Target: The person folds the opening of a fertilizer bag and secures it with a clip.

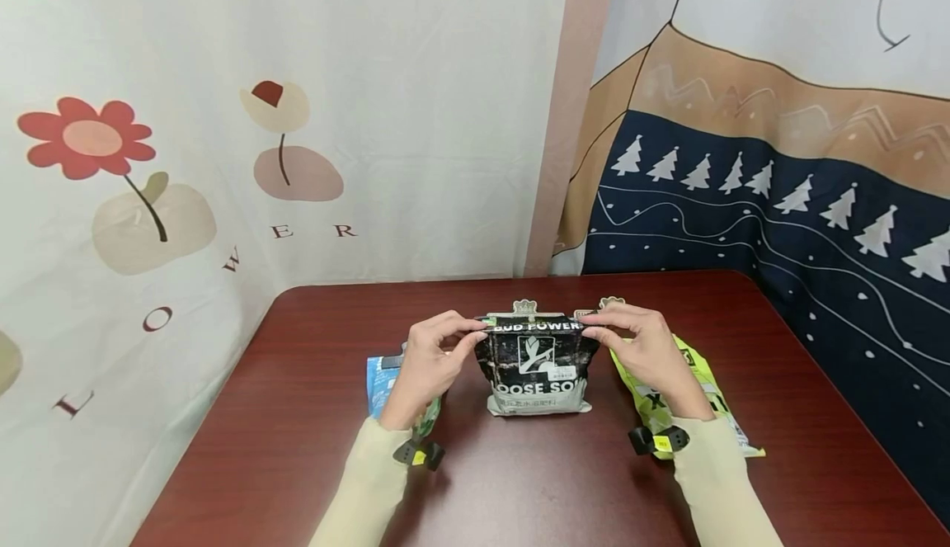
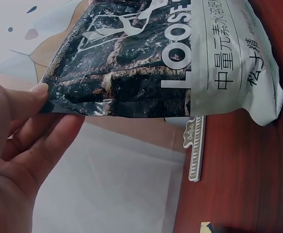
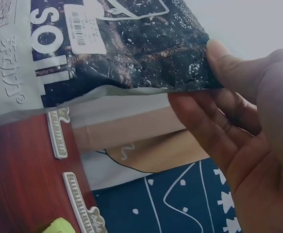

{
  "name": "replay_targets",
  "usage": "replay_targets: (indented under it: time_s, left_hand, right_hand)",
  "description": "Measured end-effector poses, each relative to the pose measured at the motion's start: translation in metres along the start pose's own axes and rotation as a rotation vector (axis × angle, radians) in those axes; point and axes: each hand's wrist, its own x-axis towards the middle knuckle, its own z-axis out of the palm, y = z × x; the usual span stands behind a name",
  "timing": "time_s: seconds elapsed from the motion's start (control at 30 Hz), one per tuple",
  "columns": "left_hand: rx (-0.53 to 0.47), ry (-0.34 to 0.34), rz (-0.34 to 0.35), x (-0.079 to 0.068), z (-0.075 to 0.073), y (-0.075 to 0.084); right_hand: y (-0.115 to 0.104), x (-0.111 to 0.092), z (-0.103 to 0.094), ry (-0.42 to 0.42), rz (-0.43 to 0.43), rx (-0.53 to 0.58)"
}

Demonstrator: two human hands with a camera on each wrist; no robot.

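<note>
A black-and-white bag labelled LOOSE SOIL point(image 1: 536, 361) stands upright near the middle of the table. My left hand point(image 1: 434, 357) pinches its upper left corner between thumb and fingers. At the opposite top corner, the thumb and fingers of my right hand point(image 1: 649, 353) grip the bag the same way. The left wrist view shows the soil bag point(image 2: 131, 63) with the left hand point(image 2: 29, 145) on its corner. In the right wrist view, a white barcode sticker point(image 3: 85, 29) is on the bag's front, and the right hand point(image 3: 248, 121) holds the corner.
Behind the bag lie pale ridged bag clips point(image 3: 58, 133), one a crown-topped clip point(image 1: 524, 307). A blue bag point(image 1: 381, 379) lies partly hidden by the left hand; a yellow-green bag point(image 1: 701, 370) lies under the right forearm. The brown table point(image 1: 312, 415) meets printed curtains point(image 1: 416, 200) at the back.
</note>
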Motion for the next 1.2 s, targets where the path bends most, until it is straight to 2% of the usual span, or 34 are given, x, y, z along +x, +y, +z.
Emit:
replay_targets:
  time_s: [0.27, 0.43, 0.53, 0.7, 0.83, 1.0, 1.1, 1.2]
  left_hand:
    - [0.018, -0.014, 0.054, 0.0, -0.002, 0.0]
    - [0.035, -0.026, 0.094, 0.001, -0.006, 0.002]
    - [0.029, -0.041, 0.107, 0.001, -0.008, 0.002]
    - [-0.03, -0.12, 0.077, 0.002, -0.009, 0.005]
    - [-0.027, -0.164, 0.049, 0.003, -0.01, 0.009]
    - [-0.012, -0.211, 0.067, 0.004, -0.008, 0.013]
    - [0.009, -0.219, 0.071, 0.003, -0.004, 0.017]
    - [0.047, -0.195, 0.075, 0.001, 0.002, 0.021]
  right_hand:
    - [0.0, 0.001, -0.006, -0.043, -0.118, 0.023]
    - [-0.002, 0.003, -0.008, -0.055, -0.164, 0.002]
    - [-0.005, 0.003, -0.009, -0.069, -0.153, 0.008]
    - [-0.006, 0.0, -0.01, -0.093, -0.08, 0.039]
    - [-0.01, -0.001, -0.012, -0.113, -0.035, 0.02]
    - [-0.017, -0.001, -0.013, -0.165, -0.004, -0.013]
    - [-0.022, -0.002, -0.012, -0.182, -0.014, -0.024]
    - [-0.026, -0.002, -0.01, -0.187, -0.032, -0.022]
